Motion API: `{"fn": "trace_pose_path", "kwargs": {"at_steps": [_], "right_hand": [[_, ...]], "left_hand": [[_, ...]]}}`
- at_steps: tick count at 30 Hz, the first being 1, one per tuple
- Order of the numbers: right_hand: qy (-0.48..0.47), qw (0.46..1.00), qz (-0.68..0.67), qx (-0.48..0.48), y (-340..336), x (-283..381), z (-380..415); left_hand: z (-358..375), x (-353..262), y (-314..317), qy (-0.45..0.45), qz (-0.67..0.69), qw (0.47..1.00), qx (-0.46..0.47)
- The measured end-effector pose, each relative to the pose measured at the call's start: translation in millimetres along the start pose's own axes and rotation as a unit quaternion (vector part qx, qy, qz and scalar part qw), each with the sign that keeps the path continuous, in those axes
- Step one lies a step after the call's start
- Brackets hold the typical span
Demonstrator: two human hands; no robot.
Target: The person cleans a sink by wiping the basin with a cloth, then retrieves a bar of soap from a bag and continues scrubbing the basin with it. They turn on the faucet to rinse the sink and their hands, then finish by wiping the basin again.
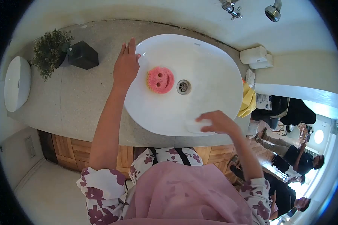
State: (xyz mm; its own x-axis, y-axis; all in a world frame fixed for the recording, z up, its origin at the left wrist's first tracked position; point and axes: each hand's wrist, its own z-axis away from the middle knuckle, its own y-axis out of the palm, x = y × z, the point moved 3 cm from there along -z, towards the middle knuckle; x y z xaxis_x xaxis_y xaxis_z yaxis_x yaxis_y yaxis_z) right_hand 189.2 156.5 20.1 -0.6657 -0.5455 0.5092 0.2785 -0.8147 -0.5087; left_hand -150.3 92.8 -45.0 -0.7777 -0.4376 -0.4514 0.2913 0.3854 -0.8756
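A white oval basin point(210, 71) sits on the grey counter. Inside it a round pink sponge point(160, 80) with a smiling face cut into it lies left of the metal drain point(183, 87). My left hand point(127, 67) rests at the basin's left rim, fingers stretched out and holding nothing. Over the near right part of the basin is my right hand point(218, 123), its fingers apart and slightly blurred. A faint whitish patch shows beside its fingertips; I cannot make out what it is. Neither hand touches the sponge.
A potted plant point(50, 52), a dark square vase point(83, 55) and another white basin point(17, 84) are on the left. Taps point(273, 13) project above. Paper rolls point(253, 55) and a yellow cloth point(248, 101) lie right. Several people are at the lower right.
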Motion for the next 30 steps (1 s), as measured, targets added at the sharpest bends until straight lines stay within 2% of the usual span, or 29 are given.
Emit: {"fn": "trace_pose_path", "kwargs": {"at_steps": [1, 6, 8, 9, 11, 12, 13, 15, 16, 18, 19, 21, 23, 25, 27, 30], "right_hand": [[-0.071, 0.997, 0.007, -0.035, 3, 10, -14], [-0.079, 0.996, -0.011, -0.046, 6, 27, -18], [-0.036, 0.999, -0.003, 0.020, -8, 3, 10], [-0.036, 0.999, -0.004, 0.023, -14, -3, 20], [0.057, 0.997, -0.029, 0.039, -22, -14, 36], [0.009, 0.999, -0.020, 0.024, -17, -20, 30], [0.009, 0.999, -0.020, 0.023, -9, -20, 18], [-0.127, 0.991, -0.017, -0.039, 7, 6, -13], [-0.129, 0.991, -0.018, -0.040, 8, 16, -20], [-0.102, 0.993, -0.057, -0.023, 6, 32, -24], [-0.100, 0.993, -0.060, -0.026, 5, 25, -17], [-0.016, 0.996, -0.072, 0.041, -5, -8, 4], [-0.003, 0.997, -0.052, 0.051, -18, -39, 26], [0.010, 0.998, -0.031, 0.058, -21, -43, 25], [-0.085, 0.993, -0.048, 0.066, -12, -23, -1], [-0.109, 0.992, -0.011, 0.059, -2, 30, -39]], "left_hand": [[-1, 0, 0, -0.001, -0.001, 1.000, -0.001], [0, 1, 1, 0.012, 0.008, 1.000, -0.005], [0, -1, 0, 0.005, 0.000, 1.000, -0.005], [0, -2, -1, 0.000, -0.011, 1.000, -0.004], [0, -4, -5, -0.002, -0.012, 1.000, 0.000], [0, -5, -5, -0.002, -0.013, 1.000, 0.000], [0, -5, -5, -0.002, -0.013, 1.000, 0.000], [0, -4, -4, -0.010, -0.016, 1.000, 0.004], [-1, -1, -3, -0.010, -0.018, 1.000, 0.004], [-1, -1, -3, 0.003, -0.011, 1.000, 0.000], [-1, -4, -3, 0.007, -0.011, 1.000, 0.003], [0, -5, -5, -0.020, -0.016, 0.999, 0.019], [-1, -5, -6, -0.024, -0.018, 0.999, 0.022], [-1, -4, -4, -0.025, -0.021, 0.999, 0.023], [-1, -1, -2, -0.009, -0.015, 1.000, 0.015], [-1, 0, -3, -0.004, -0.013, 1.000, 0.010]]}}
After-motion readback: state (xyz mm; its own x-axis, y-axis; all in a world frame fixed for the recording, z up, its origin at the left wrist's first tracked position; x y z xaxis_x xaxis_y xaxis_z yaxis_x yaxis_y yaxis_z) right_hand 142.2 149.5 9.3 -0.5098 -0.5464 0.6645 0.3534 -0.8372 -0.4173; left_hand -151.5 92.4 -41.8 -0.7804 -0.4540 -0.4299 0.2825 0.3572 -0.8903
